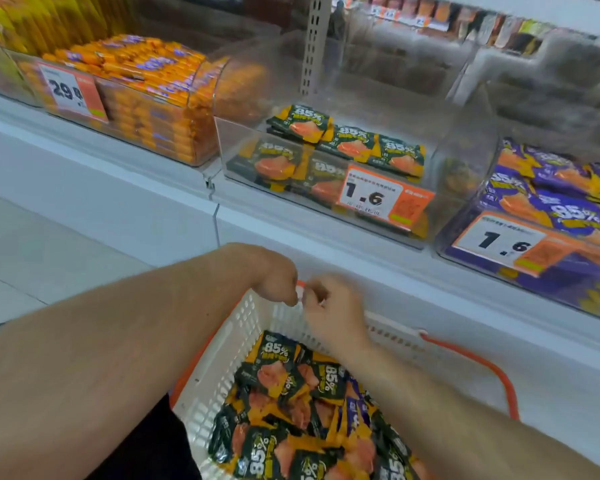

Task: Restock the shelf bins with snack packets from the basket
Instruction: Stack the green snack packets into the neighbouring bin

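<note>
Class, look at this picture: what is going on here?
A person is restocking a shop shelf. Both hands, left hand and right hand, meet at the far rim of a white plastic basket full of dark green and orange snack packets. Neither hand holds a packet. The clear plastic shelf bin straight ahead, with matching packets, is only partly full.

Two bare forearms come into the picture from the bottom edge. No sleeve covers either of them up to the edge of the picture. The left hand [274, 278] and the right hand [333, 313] wear no gloves. No watch, ring or band can be seen on the wrists or on the fingers [310, 292]. Under the left forearm, a piece of black clothing [153, 448] shows; its kind cannot be told.
</note>
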A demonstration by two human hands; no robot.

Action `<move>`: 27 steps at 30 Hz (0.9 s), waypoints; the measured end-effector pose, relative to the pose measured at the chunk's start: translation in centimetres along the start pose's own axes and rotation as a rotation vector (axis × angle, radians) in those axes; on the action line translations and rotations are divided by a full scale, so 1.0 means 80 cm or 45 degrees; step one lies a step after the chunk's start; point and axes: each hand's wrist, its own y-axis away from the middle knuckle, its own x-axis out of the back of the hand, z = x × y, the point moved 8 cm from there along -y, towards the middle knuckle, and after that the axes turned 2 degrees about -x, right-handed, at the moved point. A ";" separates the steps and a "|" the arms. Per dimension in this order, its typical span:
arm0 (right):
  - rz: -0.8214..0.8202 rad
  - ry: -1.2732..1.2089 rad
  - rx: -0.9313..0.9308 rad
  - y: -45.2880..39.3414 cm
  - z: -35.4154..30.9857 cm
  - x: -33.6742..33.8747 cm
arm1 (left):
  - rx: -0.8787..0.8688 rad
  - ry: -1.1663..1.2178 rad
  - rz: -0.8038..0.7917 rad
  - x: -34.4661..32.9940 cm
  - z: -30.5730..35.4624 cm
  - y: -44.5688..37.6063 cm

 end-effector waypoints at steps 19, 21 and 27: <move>-0.425 -0.626 -1.636 0.129 0.210 -0.205 | 0.064 0.009 -0.084 -0.006 -0.030 -0.038; -0.419 -0.715 -1.632 0.129 0.220 -0.218 | 0.060 0.018 -0.072 -0.003 -0.030 -0.038; -0.532 -0.698 -1.410 0.108 0.161 -0.183 | 0.049 0.037 -0.037 0.007 -0.028 -0.034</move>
